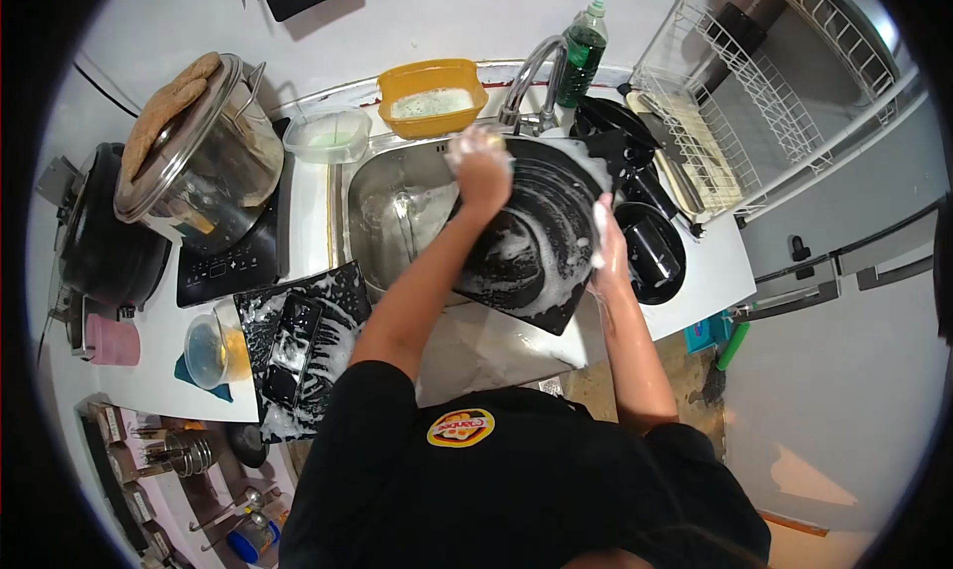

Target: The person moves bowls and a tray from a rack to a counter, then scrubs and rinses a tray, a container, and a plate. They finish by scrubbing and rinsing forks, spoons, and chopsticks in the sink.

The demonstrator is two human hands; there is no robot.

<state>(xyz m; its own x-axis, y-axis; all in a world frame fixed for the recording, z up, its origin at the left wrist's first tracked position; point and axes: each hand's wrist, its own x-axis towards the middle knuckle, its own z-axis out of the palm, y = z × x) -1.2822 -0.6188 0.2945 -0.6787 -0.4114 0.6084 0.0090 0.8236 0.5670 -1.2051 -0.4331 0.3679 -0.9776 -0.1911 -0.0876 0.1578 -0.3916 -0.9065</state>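
Observation:
A black square panel point(526, 241), streaked with swirls of white foam, is tilted over the right part of the steel sink point(382, 197). My left hand point(481, 172), coated in suds and slightly blurred, is at its upper left edge. The fingers are closed around a sponge point(493, 143), of which only a yellowish bit shows through the foam. My right hand point(610, 246) grips the panel's right edge, with suds on the thumb and fingers. Behind the sink stand a curved faucet point(536, 77) and a yellow basin point(432, 122) of soapy water.
Left of the sink, another foamy black panel point(303, 351) overhangs the counter edge. A large steel pot point(208, 162) sits on an induction cooker point(228, 256). To the right are black pans point(650, 251), a green soap bottle point(583, 58) and a white dish rack point(735, 92).

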